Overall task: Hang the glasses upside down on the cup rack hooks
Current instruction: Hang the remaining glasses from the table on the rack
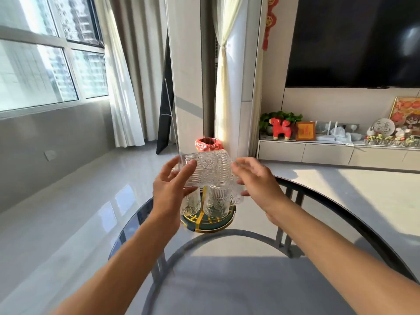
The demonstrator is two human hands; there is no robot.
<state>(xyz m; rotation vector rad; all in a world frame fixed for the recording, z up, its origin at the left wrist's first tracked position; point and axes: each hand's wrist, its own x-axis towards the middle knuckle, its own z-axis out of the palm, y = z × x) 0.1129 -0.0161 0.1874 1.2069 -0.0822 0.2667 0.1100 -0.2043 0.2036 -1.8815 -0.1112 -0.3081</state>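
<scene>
Glass (205,170) sideways between both hands' fingers (181,169)

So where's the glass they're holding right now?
The glass lies sideways between the left hand and right hand, above the cup rack, mid-view.

Large aluminium-framed window (45,53) left, white curtains (122,87); glossy grey tiled floor (68,201); black wall-mounted television (354,39) above low white cabinet (318,153). Sunlit.
</scene>
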